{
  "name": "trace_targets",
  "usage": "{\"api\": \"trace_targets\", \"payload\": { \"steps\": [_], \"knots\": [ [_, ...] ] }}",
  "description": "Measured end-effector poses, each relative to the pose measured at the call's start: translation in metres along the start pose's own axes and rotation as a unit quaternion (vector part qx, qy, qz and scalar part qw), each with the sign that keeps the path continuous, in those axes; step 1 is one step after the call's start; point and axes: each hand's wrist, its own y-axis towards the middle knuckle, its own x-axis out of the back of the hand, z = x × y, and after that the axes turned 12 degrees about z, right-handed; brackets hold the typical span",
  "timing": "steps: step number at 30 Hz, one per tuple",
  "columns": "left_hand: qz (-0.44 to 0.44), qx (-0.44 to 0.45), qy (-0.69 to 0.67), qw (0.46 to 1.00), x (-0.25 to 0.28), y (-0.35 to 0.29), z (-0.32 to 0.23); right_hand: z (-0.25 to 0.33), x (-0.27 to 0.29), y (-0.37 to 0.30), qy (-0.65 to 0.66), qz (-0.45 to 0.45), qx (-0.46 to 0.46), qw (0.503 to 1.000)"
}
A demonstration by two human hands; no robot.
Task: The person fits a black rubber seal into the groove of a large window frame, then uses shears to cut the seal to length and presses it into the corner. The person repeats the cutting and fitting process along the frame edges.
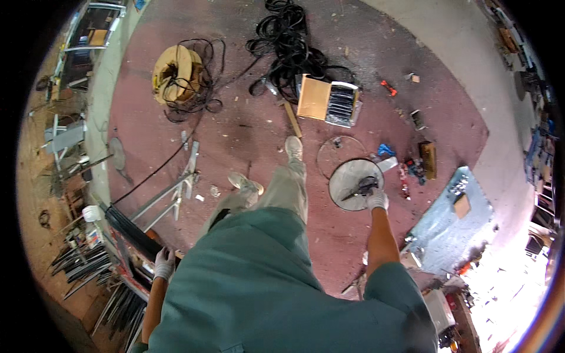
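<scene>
Pale grey, dark-rimmed: the round top (345, 178) stands on the reddish floor (247, 126), nearer the floor's right edge than its left. From my remote seat I see the dark tool (362, 188) on it, right of centre: black or nearly so, bulky at the end toward the top's right edge, narrowing to a tapered end toward the lower left rim. Too small for me to name its kind.

Right hand (378, 200), white glove, comes over the top's right edge, fingers bent at the tool's thick end. I cannot tell whether they pinch it or only touch it.

Left hand (165, 265), also gloved, dark at the fingers, is at the near end of a black strip (134, 235). Fingers bent; grip on it unclear to me.

Beyond the top's far edge, a thin ring (318, 156) lies on the floor.
</scene>
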Motion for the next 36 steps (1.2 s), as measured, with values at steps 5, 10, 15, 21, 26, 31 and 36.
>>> {"api": "trace_targets", "payload": {
  "steps": [5,10,15,21,26,31,36],
  "knots": [
    [0.032,-0.12,-0.092,0.988,-0.007,-0.028,-0.203,-0.003,-0.016,0.035,-0.071,0.027,0.08,0.994],
    [0.109,-0.139,-0.04,0.983,-0.032,-0.06,-0.323,-0.009,-0.037,0.061,-0.133,0.018,0.122,0.983],
    [0.141,-0.088,0.136,0.977,-0.033,-0.079,-0.354,-0.037,-0.08,0.095,-0.195,-0.002,0.13,0.972],
    [0.125,-0.095,0.113,0.981,-0.023,-0.085,-0.336,-0.03,-0.068,0.083,-0.056,0.111,0.139,0.983],
    [0.137,-0.103,0.037,0.985,-0.019,-0.084,-0.318,-0.056,-0.138,0.084,0.154,0.147,0.112,0.971],
    [0.096,-0.148,0.036,0.984,-0.007,-0.089,-0.305,-0.006,-0.062,0.003,0.09,0.158,0.156,0.971],
    [0.049,-0.199,0.029,0.978,-0.01,-0.066,-0.241,0.077,0.06,-0.066,0.096,0.144,0.1,0.98]
  ]
}}
